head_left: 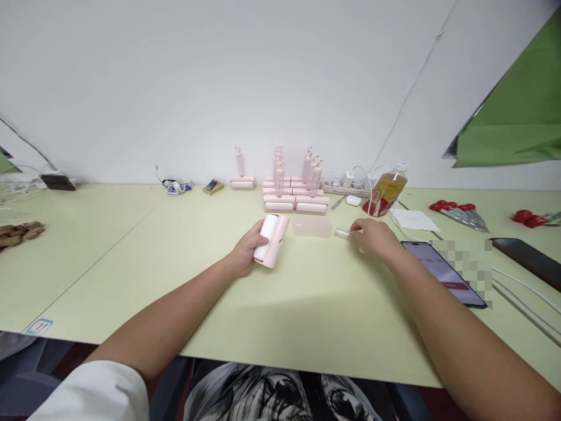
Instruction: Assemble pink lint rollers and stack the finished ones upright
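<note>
My left hand (pixel 249 250) is wrapped round a pink lint roller head (pixel 276 242), holding it tilted above the table with its white roll (pixel 265 237) facing up and left. To the right, my right hand (pixel 371 238) has its fingers closed at the end of a clear plastic handle (pixel 343 234) at the tabletop; part of this handle is hidden by the fingers. Between the hands lies a translucent pink cover (pixel 312 226). Behind it, several pink lint rollers (pixel 311 204) stand in rows with their clear handles upright, and one more lint roller (pixel 242 183) stands apart to their left.
A drink bottle (pixel 385 190) and a power strip (pixel 346 190) are at the back right. One phone (pixel 442 272) lies beside my right forearm, another phone (pixel 528 260) farther right. Red-topped tools (pixel 460 215), cables (pixel 177 187) and brown pieces (pixel 20 233) lie around the table.
</note>
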The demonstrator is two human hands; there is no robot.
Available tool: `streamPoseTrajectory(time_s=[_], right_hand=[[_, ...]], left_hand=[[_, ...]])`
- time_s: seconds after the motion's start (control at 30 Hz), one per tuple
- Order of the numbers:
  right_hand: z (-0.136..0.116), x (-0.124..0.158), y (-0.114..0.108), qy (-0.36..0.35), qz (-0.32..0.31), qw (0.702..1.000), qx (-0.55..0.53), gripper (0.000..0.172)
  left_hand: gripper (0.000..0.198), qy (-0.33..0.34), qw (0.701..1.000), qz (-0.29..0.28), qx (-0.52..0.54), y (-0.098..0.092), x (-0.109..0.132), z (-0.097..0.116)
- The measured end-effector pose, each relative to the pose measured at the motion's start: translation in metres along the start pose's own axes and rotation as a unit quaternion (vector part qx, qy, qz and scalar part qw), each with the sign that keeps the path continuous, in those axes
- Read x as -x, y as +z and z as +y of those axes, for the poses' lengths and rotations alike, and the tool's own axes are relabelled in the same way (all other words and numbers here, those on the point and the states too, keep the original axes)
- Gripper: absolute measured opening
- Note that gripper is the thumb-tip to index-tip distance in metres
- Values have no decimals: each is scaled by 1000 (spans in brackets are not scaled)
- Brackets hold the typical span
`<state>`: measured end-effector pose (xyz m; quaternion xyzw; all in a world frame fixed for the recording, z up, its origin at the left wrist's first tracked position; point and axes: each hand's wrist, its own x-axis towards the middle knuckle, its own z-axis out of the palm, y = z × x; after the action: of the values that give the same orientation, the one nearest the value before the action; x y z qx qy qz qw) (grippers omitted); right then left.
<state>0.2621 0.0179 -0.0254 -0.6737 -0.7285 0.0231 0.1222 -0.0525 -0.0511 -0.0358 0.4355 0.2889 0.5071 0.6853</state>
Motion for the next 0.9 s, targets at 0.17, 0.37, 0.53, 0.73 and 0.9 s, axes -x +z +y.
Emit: streamPoseTrajectory(time_s=[0.17,0.37,0.53,0.73,0.9], right_hand=[[-10,2,-1,-13,-32,999,3,38],[-14,2,3,24,-74,997,-24,48],[-12,1,3,31,-81,995,-45,51],[-27,16,-13,36,205,942,-262,56],[-50,37,-21,-34,163,770,-615,22]], left_hand=[[65,-2,1000,11,-9,1,0,0],[67,-5,1000,8,-23,0,-1,-2],[71,-13,999,16,-39,-1,-1,-3],[68,2,999,27,-23,1,-1,-2],[68,3,999,36,-12,1,-2,-2]])
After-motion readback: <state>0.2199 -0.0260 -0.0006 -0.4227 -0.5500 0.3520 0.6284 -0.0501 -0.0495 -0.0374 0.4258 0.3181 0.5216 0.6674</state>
